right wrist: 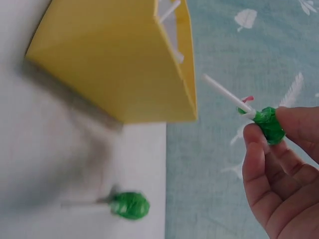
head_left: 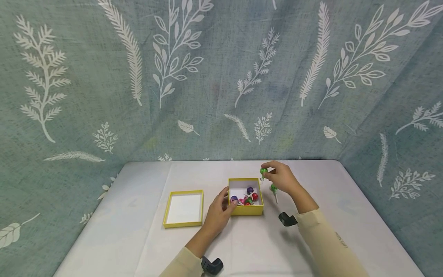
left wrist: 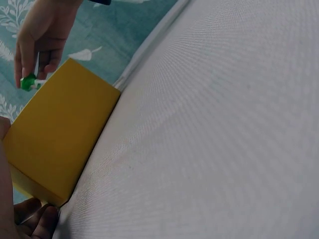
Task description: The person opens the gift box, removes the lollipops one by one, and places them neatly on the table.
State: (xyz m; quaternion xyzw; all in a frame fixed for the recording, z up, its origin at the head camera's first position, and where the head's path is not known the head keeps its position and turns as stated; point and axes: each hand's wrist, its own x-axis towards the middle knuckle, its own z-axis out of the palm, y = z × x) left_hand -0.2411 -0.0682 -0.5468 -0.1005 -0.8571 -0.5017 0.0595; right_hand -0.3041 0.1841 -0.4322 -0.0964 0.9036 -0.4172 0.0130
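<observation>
A green lollipop (head_left: pixel 263 171), a glossy ball in crinkly wrapping on a thin white stick, is held in the air just beyond the far right corner of a box, pinched between the thumb and fingertips of the right hand (head_left: pixel 282 179), which is closed only as far as the ball allows. Its stick points toward the box in the right wrist view (a tiny pinkish-red scrap shows by the wrapper's neck). The box (head_left: pixel 246 210) is square-cornered, with smooth yellow outer walls and a white inside; in it lie several round lollipops in shiny wrappers, purple (head_left: pixel 250 190), red (head_left: pixel 254 196), pink and green, gathered mostly toward the near side, white sticks crossing among them. The left hand (head_left: pixel 218 211) grips the box's near left corner, thumb over the rim and fingers bent along the outer side. Right of the box, a second green lollipop (head_left: pixel 273 187) lies on the table (head_left: pixel 166 254), covered in pale, finely woven cloth. To the left, apart from the box, lies a shallow yellow-edged lid (head_left: pixel 184 207), white inside. Behind hangs a grey-green fabric (head_left: pixel 214 80) printed with white leaves.
</observation>
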